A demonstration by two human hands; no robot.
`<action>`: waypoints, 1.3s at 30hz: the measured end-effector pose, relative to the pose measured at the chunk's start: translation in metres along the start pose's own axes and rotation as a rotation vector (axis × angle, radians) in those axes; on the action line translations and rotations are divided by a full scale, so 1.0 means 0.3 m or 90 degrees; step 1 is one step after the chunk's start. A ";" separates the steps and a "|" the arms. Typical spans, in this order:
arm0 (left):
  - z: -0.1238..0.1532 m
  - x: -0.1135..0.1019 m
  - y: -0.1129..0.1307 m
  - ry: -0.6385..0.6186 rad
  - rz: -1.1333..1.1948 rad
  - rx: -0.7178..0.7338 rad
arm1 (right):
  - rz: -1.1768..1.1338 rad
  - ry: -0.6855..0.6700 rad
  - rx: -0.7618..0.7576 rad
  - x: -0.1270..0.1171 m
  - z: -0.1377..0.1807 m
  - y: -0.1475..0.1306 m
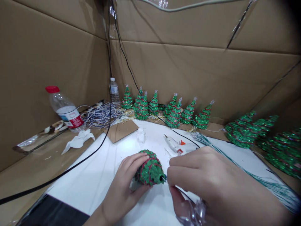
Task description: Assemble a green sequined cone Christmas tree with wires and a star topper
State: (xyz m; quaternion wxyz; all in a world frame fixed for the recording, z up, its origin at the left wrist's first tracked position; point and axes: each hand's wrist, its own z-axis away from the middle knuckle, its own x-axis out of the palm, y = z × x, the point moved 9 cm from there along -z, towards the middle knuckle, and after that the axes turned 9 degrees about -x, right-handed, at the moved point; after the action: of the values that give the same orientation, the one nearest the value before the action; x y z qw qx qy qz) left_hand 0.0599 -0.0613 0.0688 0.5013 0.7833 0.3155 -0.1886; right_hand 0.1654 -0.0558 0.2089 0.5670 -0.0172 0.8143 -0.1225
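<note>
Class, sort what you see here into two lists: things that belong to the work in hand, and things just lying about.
Seems part of the work:
- green tree, held by the left hand; right hand at its tip
- glue gun, probably

Seems just lying about:
- red-capped bottle
- clear bottle
- crumpled tissue

Rough, glittery tree [151,169]; matt cardboard wall [188,69]; glossy plastic bottle [66,110].

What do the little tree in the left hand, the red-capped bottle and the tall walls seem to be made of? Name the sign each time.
Little tree: possibly plastic tinsel, glittery green, judging by its rough, sparkling surface. Red-capped bottle: most likely clear, glossy plastic, given its see-through upper part. Tall walls: apparently cardboard, matt brown, with straight fold lines.
</note>
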 end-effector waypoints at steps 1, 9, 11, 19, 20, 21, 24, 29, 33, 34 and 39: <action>0.000 0.000 0.000 0.001 -0.003 0.000 | -0.003 -0.003 0.002 -0.001 -0.003 0.001; -0.003 0.005 0.003 -0.004 -0.002 -0.001 | 0.004 -0.022 -0.020 0.002 -0.007 0.000; -0.004 0.004 0.003 -0.005 0.002 -0.002 | 0.006 -0.033 -0.028 0.008 -0.006 -0.004; -0.005 0.008 -0.006 -0.005 -0.006 -0.005 | -0.074 -0.077 0.007 0.020 -0.014 0.028; -0.005 0.009 -0.007 -0.005 -0.008 -0.005 | -0.078 -0.078 0.006 0.020 -0.015 0.034; -0.005 0.009 -0.009 -0.005 -0.011 -0.006 | -0.084 -0.079 0.005 0.020 -0.015 0.039; -0.004 0.008 -0.009 -0.006 -0.018 -0.007 | -0.116 -0.079 0.004 0.022 -0.014 0.053; -0.004 0.009 -0.006 -0.011 -0.023 -0.013 | -0.149 -0.082 0.007 0.024 -0.012 0.063; -0.011 0.012 -0.005 -0.012 -0.018 -0.016 | -0.125 -0.051 0.007 0.007 -0.012 0.070; -0.013 0.012 -0.004 -0.013 -0.017 -0.016 | -0.115 -0.043 0.007 0.004 -0.011 0.070; -0.010 0.008 -0.004 -0.016 -0.007 -0.016 | -0.057 -0.018 0.010 -0.002 -0.007 0.053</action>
State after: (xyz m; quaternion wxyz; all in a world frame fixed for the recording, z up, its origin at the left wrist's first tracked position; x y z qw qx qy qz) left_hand 0.0608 -0.0575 0.0677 0.5138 0.7728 0.3159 -0.1977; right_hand 0.1654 -0.0398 0.2068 0.5728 -0.0510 0.8035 -0.1540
